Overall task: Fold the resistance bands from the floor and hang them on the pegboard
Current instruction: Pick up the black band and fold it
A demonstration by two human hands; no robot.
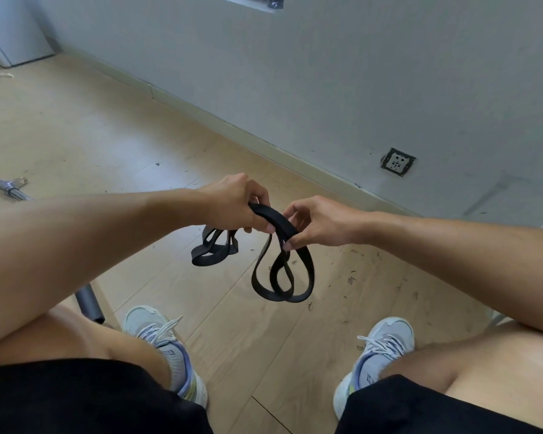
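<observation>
The black resistance band (281, 270) hangs in the air above the wooden floor (113, 133), held up between both hands in front of the person's knees. The left hand (232, 203) grips the band from above, fingers curled round a gathered bunch of its strands; below that hand a short cluster of loops dangles. The right hand (314, 222) pinches the band just beside the left hand, thumb and fingertips closed on the flat strap where it arches over between the two hands. Below the right hand, longer loops of the band droop in folded curves, their lowest point above the floor between the two shoes. How many separate bands make up the bundle cannot be told.

Relative to the band: a left shoe (162, 346) and a right shoe (380, 355), both pale with white laces, stand on the floor below it, with black shorts (76, 399) nearer the camera. A grey wall (326, 73) rises beyond the band, with a socket (398, 161) set in it up and to the right. A metal bar (7, 186) lies on the floor far to the band's left, and a dark tube (90, 303) shows under the left forearm
</observation>
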